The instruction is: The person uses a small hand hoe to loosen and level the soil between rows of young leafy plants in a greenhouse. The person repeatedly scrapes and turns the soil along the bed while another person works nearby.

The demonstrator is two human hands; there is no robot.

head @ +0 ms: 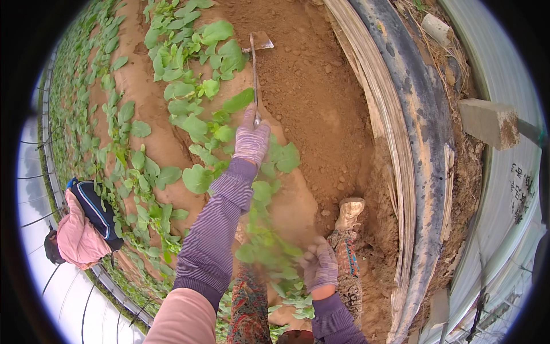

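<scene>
My left hand (252,139), in a striped knitted glove, is closed around the handle of a small metal-bladed hoe (255,69). Its blade (261,41) rests at the border between the planted bed and the loose soil. Closer to my body, my right hand (320,264), gloved alike, has its fingers curled beside blurred foliage (262,238); whether anything is between them cannot be told. Broad-leaved green plants (195,124) grow in a row along the brown bed (296,210), under and beside my left forearm.
Bare soil (318,103) lies right of the bed, bordered by weathered boards (393,116) and dark sheeting (423,112). Beyond are a concrete block (490,122) and plastic greenhouse film (507,64). More crop rows stretch left, where another person (81,236) bends among plants. My boot (350,213) stands on soil.
</scene>
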